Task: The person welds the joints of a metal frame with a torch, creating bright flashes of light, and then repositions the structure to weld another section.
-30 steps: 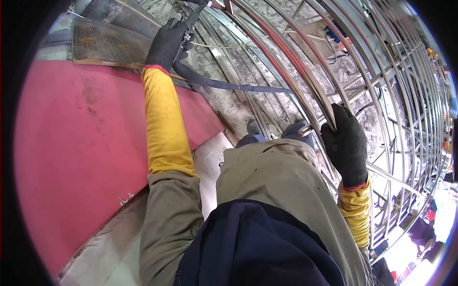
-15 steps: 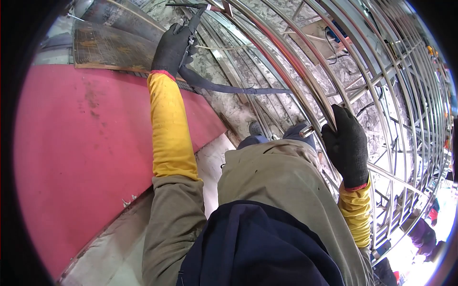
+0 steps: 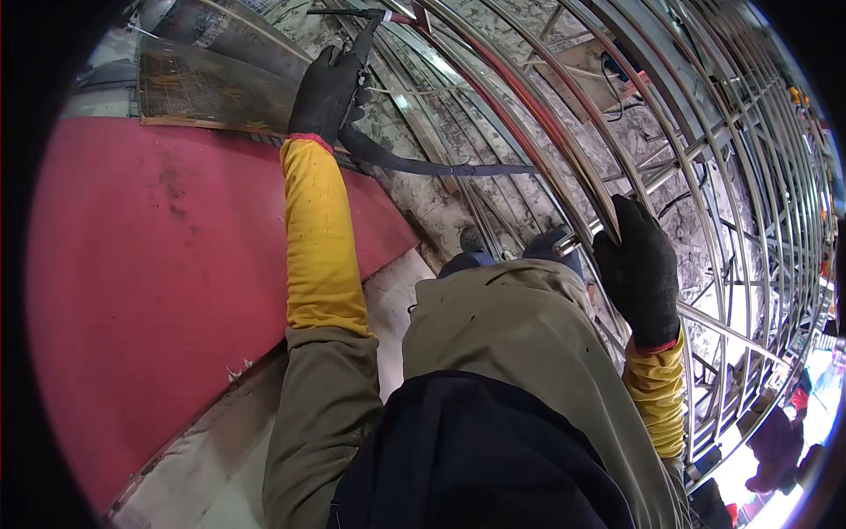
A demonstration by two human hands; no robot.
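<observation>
The left hand (image 3: pixel 322 95), in a black knitted glove with a red cuff, is closed around a black torch-like tool with a slim handle (image 3: pixel 363 40), held near the top of the view. The handle's long axis runs up from the fist, leaning a little right. At its top the head sits crosswise: a thin black rod points left, while a short pale nozzle points right, toward the near corner of the metalwork; whether it touches cannot be told.

The right hand (image 3: pixel 639 264), gloved alike and well apart from the left, is wrapped around a shiny round steel tube (image 3: pixel 589 176), which slopes from upper left down to the fist. Just beside it shows the open end of a short steel tube (image 3: pixel 564 246).

A dark fabric-covered cable (image 3: pixel 414 163) curves from below the left hand, then runs nearly level to the right, to the tubes. Yellow sleeve covers (image 3: pixel 322 229) reach up both forearms.

To the right spreads a large curved-looking frame of steel bars (image 3: pixel 730 330), with a brown panel (image 3: pixel 577 75) beyond its bars. To the left lies a broad pinkish-red sheet (image 3: pixel 176 264), a dark brown scuffed board (image 3: pixel 211 88) against its far edge. The person's feet (image 3: pixel 476 238) stand on a mottled grey floor (image 3: pixel 436 207). At the lower right edge, another person in purple clothing (image 3: pixel 775 445) shows partly.
</observation>
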